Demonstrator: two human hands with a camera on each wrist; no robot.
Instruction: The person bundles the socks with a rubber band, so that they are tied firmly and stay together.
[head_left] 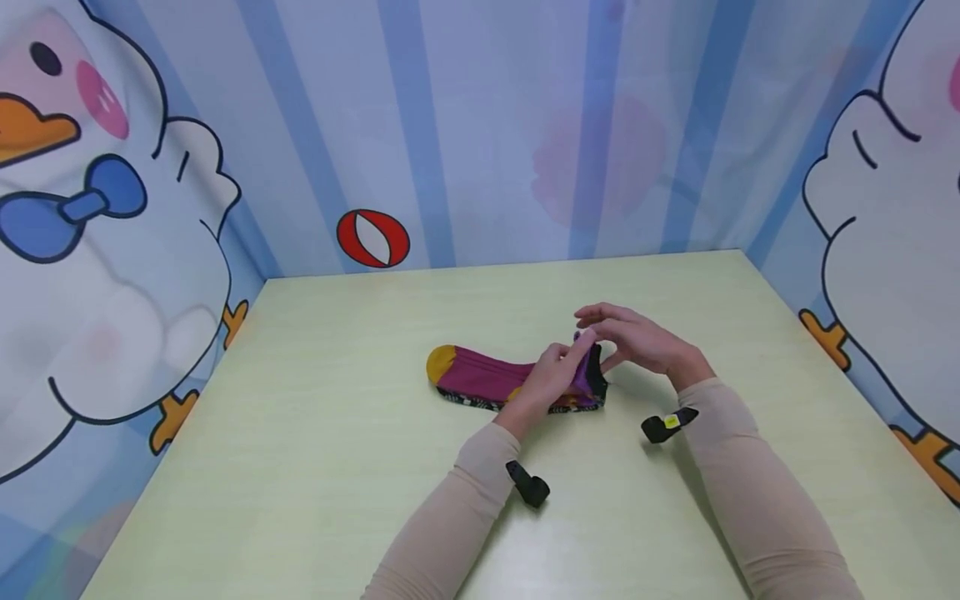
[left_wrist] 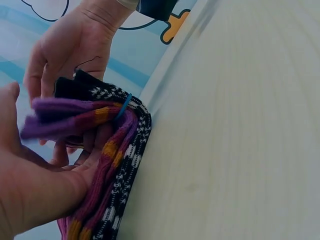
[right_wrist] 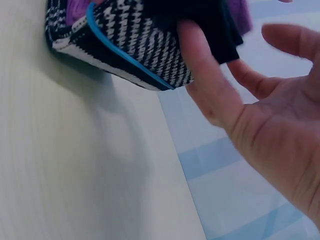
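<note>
A pair of socks lies stacked on the table, a maroon sock [head_left: 483,371] with a yellow toe over a black-and-white patterned sock [left_wrist: 117,187]. Their cuff ends fold upward at the right, showing a purple cuff [left_wrist: 55,110] and a black cuff [right_wrist: 212,25]. My left hand [head_left: 547,379] holds the folded end, its fingers curled in under the purple cuff. Beside the black cuff is my right hand [head_left: 645,342], its thumb touching the fabric and its other fingers spread. The socks partly hide the left fingertips.
The pale table [head_left: 300,467] meets a blue striped backdrop [head_left: 487,125] along its far edge. Cartoon ducks are printed on both side walls. A black wrist strap piece [head_left: 528,485] sticks out from the left sleeve, another [head_left: 667,425] from the right.
</note>
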